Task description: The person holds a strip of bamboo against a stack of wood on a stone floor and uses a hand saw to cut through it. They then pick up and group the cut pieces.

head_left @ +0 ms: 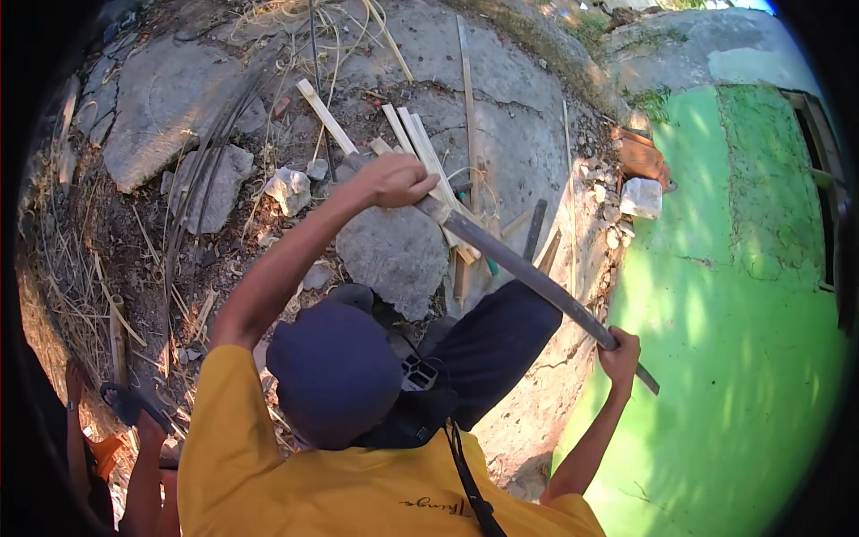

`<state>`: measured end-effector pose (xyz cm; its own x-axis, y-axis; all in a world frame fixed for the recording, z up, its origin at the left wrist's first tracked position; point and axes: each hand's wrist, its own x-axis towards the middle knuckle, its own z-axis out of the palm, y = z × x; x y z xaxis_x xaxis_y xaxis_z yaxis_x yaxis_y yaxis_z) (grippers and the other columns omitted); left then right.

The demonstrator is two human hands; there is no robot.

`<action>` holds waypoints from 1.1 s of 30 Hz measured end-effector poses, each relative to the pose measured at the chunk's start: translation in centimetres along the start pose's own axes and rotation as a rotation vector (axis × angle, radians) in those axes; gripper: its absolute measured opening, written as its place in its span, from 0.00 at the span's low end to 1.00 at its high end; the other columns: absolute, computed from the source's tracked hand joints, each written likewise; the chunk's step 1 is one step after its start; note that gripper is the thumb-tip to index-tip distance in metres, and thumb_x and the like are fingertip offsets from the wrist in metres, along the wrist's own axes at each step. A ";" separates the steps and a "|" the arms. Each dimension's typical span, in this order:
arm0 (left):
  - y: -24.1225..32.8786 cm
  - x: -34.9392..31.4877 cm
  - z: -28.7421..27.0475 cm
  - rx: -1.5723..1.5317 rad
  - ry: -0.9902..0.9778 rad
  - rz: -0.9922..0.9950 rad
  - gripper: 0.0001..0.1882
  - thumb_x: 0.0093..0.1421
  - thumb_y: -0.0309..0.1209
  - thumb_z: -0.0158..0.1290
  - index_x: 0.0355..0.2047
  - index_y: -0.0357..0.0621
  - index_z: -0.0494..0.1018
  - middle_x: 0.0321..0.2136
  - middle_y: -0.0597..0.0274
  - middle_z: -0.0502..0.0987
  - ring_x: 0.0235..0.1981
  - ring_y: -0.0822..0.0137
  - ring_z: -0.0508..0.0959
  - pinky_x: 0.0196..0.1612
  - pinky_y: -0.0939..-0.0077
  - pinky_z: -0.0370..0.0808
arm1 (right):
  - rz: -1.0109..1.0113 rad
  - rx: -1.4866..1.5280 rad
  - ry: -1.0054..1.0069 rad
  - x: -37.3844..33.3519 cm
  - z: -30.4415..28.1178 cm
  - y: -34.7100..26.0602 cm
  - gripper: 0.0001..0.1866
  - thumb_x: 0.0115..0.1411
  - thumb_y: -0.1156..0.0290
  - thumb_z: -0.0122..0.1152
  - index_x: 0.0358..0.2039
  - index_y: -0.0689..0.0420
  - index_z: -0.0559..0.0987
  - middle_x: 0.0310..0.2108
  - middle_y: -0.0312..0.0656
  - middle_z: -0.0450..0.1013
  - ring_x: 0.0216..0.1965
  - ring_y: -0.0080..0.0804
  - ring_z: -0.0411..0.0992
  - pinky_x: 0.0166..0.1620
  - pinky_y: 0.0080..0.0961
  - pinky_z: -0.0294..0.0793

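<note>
My left hand [394, 179] is closed around the upper part of a long dark grey pole [528, 273], which slants from the stony ground at centre top down to the right. My right hand [619, 351] grips the same pole near its lower end, close to the green wall. Under the pole, near my left hand, lie several pale split bamboo strips [419, 148]. A dark cap [333, 371] and a yellow shirt [268, 465] fill the lower middle of the view, and a dark trouser leg [492, 345] is bent up beneath the pole.
A green painted wall [716, 340] fills the right side. Grey rocks [394, 255], a white stone [641, 197], a bundle of dark thin strips [210, 170] and dry grass cover the ground. Another person's limbs and a sandal [125, 403] show at lower left.
</note>
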<state>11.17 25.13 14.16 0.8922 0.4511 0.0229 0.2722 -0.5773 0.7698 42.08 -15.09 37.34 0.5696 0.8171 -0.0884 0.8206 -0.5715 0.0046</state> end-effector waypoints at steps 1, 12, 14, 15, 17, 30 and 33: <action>2.0 -0.8 -0.7 -0.012 0.013 0.020 0.32 0.71 0.47 0.43 0.19 0.33 0.75 0.21 0.39 0.75 0.28 0.38 0.76 0.37 0.47 0.71 | 0.020 -0.003 -0.035 -0.5 -2.6 0.1 0.10 0.49 0.72 0.68 0.19 0.59 0.74 0.14 0.50 0.61 0.15 0.33 0.59 0.24 0.33 0.61; 3.0 -3.3 -9.7 0.043 -0.045 0.092 0.42 0.61 0.70 0.50 0.20 0.38 0.77 0.11 0.64 0.66 0.15 0.66 0.66 0.22 0.63 0.61 | 0.074 0.501 -0.782 7.3 -7.8 -0.3 0.13 0.58 0.61 0.75 0.32 0.58 0.85 0.18 0.26 0.67 0.22 0.12 0.61 0.25 0.20 0.56; 2.3 -4.5 -9.6 0.103 0.074 0.196 0.39 0.60 0.68 0.55 0.23 0.38 0.80 0.11 0.64 0.68 0.15 0.66 0.69 0.22 0.64 0.63 | 0.110 0.474 -0.889 9.2 -7.4 -2.0 0.19 0.61 0.56 0.73 0.43 0.59 0.87 0.19 0.27 0.70 0.21 0.14 0.64 0.25 0.20 0.62; 2.0 -5.0 -9.7 0.045 -0.065 0.041 0.35 0.59 0.66 0.58 0.23 0.41 0.82 0.11 0.65 0.71 0.14 0.68 0.72 0.21 0.66 0.66 | 0.063 0.512 -0.863 9.9 -6.4 -1.9 0.20 0.61 0.54 0.72 0.43 0.59 0.87 0.19 0.28 0.72 0.21 0.15 0.66 0.25 0.20 0.65; 1.7 -5.7 -9.8 -0.089 -0.309 -0.196 0.33 0.60 0.63 0.58 0.23 0.43 0.84 0.13 0.65 0.78 0.17 0.70 0.81 0.22 0.73 0.76 | -0.016 0.484 -0.815 10.8 -4.7 -1.8 0.22 0.63 0.50 0.68 0.40 0.59 0.87 0.20 0.32 0.77 0.21 0.18 0.72 0.26 0.21 0.70; 2.6 -9.1 -4.0 0.298 -0.021 -0.158 0.31 0.69 0.55 0.50 0.21 0.42 0.82 0.11 0.58 0.73 0.13 0.58 0.74 0.22 0.61 0.67 | -0.067 0.659 -0.876 11.3 1.0 1.3 0.27 0.72 0.49 0.54 0.27 0.60 0.82 0.17 0.37 0.73 0.19 0.23 0.73 0.26 0.28 0.71; 3.5 -8.8 -3.1 0.195 0.129 -0.185 0.32 0.70 0.52 0.49 0.18 0.42 0.81 0.09 0.56 0.70 0.12 0.57 0.72 0.22 0.61 0.66 | -0.220 0.194 -0.364 7.0 -2.5 -0.2 0.18 0.67 0.56 0.57 0.27 0.56 0.82 0.16 0.49 0.70 0.18 0.47 0.70 0.29 0.43 0.67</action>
<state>3.10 21.29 18.61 0.7714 0.6362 -0.0158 0.5009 -0.5916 0.6317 46.00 -9.02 39.25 0.3013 0.8609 -0.4100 0.8762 -0.4195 -0.2371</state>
